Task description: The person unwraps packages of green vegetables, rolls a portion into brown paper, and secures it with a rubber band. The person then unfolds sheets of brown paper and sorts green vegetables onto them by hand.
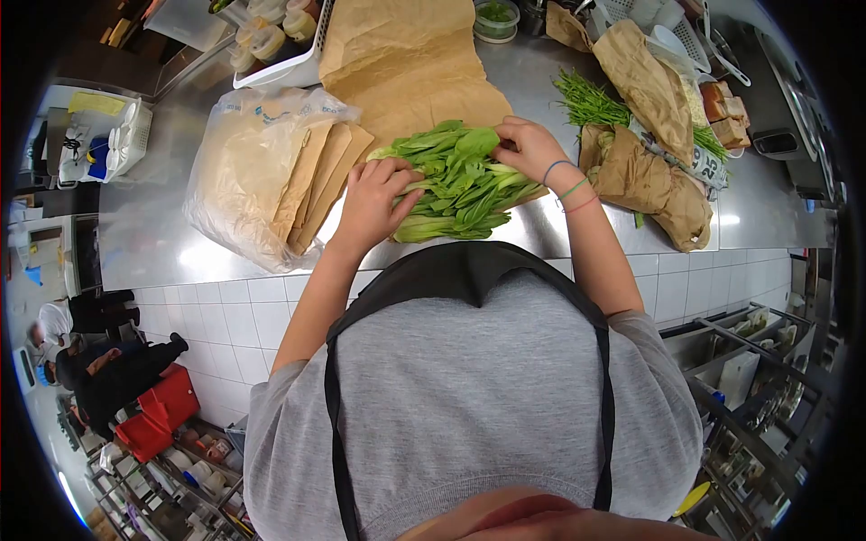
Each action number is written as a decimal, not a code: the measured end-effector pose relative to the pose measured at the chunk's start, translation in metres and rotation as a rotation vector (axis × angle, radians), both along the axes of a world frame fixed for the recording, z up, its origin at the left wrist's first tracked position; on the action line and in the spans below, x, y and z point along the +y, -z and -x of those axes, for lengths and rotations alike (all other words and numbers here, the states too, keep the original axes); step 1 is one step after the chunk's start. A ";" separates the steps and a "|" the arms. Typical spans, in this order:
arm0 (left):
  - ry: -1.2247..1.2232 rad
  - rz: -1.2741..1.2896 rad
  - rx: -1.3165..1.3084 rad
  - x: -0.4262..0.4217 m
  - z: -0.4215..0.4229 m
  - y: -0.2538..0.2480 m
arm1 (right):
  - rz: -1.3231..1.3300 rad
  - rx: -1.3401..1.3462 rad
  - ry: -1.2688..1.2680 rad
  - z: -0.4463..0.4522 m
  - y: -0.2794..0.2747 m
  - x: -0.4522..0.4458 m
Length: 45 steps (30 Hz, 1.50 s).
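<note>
A heap of leafy greens (456, 180) lies at the near end of a long sheet of brown paper (406, 63) on the steel counter. My left hand (377, 200) rests on the left side of the heap, fingers bent over the stems and slightly apart. At the heap's upper right, my right hand (526, 149) has its fingers curled at the leaf edge; whether a leaf is pinched there is hard to make out. Left of the greens is a clear plastic bag (239, 171) with brown paper bags (329, 180) in it.
Wrapped brown paper bundles (654, 185) and thin green stalks (586, 99) lie on the right. A white basket of bottles (293, 68) stands at the upper left, a small round tub (496, 20) at the top. Two people stand far left, near a red container (161, 410).
</note>
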<state>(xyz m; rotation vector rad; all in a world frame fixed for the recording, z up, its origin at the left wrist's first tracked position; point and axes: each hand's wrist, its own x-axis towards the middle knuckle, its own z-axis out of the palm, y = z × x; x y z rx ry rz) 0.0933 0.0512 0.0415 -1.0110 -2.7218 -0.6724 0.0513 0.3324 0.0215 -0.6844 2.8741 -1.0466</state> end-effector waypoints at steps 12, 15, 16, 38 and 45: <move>-0.040 -0.133 -0.011 -0.005 -0.003 0.005 | -0.112 0.355 0.448 -0.009 -0.023 0.096; -0.080 -0.286 -0.037 -0.003 -0.007 -0.002 | 0.041 0.130 0.305 -0.026 -0.030 0.079; -0.096 -0.355 -0.049 -0.004 -0.008 -0.005 | 0.054 0.122 0.259 -0.028 -0.029 0.075; -0.117 -1.388 -0.862 0.041 -0.012 -0.007 | 0.647 0.041 0.080 -0.046 -0.059 -0.081; -0.153 -1.411 -0.871 0.050 -0.019 -0.018 | 1.132 -0.244 0.116 -0.046 -0.041 -0.074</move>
